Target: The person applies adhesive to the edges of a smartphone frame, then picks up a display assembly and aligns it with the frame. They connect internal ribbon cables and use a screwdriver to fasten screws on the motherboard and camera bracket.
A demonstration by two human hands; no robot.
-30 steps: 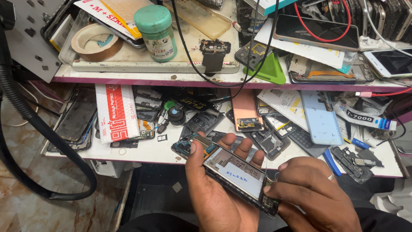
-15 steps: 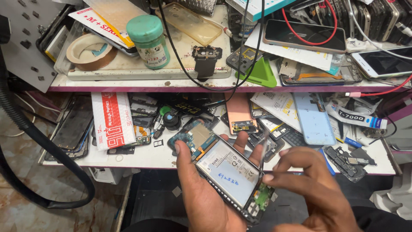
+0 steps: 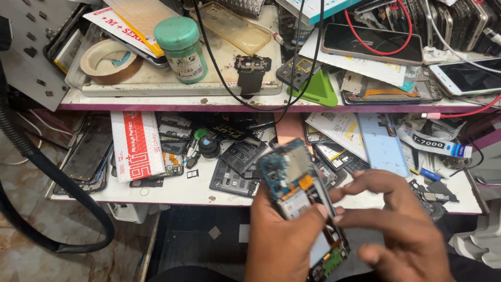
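The left hand is gripping an opened smartphone from below, fingers closed around its body, holding it over the near edge of the cluttered lower shelf. Half a second ago its flat back panel was facing up; now the bare circuit boards are showing (the image is blurring with motion). The right hand is half open, fingertips pressing the phone's right edge.
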